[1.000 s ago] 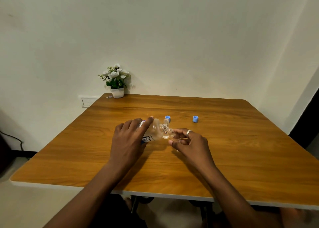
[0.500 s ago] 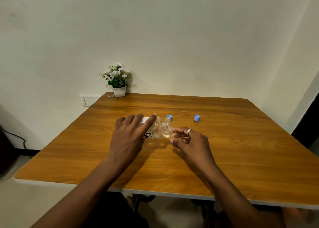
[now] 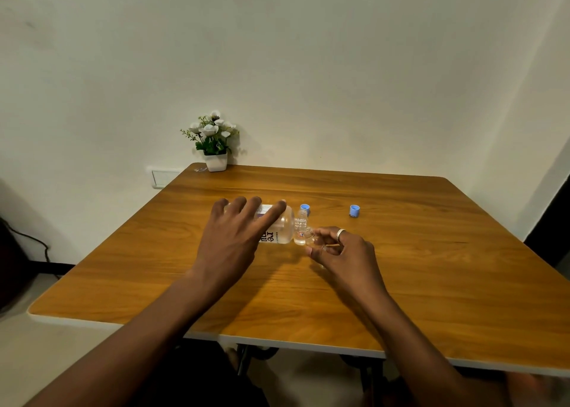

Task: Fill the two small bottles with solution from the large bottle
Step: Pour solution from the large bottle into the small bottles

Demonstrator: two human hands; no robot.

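Note:
On the wooden table (image 3: pixel 431 268), my left hand (image 3: pixel 234 237) grips the large clear bottle (image 3: pixel 282 229) from above and holds it on its side. Its open neck points right. My right hand (image 3: pixel 342 249), with a ring on one finger, pinches a small clear bottle (image 3: pixel 310 236) with its mouth right at the large bottle's neck. Another small clear bottle (image 3: pixel 299 237) with a red mark seems to stand just behind that meeting point. Whether liquid flows is too small to tell.
Two blue caps lie on the table beyond the hands: one (image 3: pixel 305 209) close behind the bottles, the other (image 3: pixel 354 210) further right. A white pot of flowers (image 3: pixel 216 160) stands at the far left corner. A wall is behind the table.
My left hand has tipped the large bottle further over, closer to level, with its fingers spread wider across it. My right hand has kept the small bottle at the neck.

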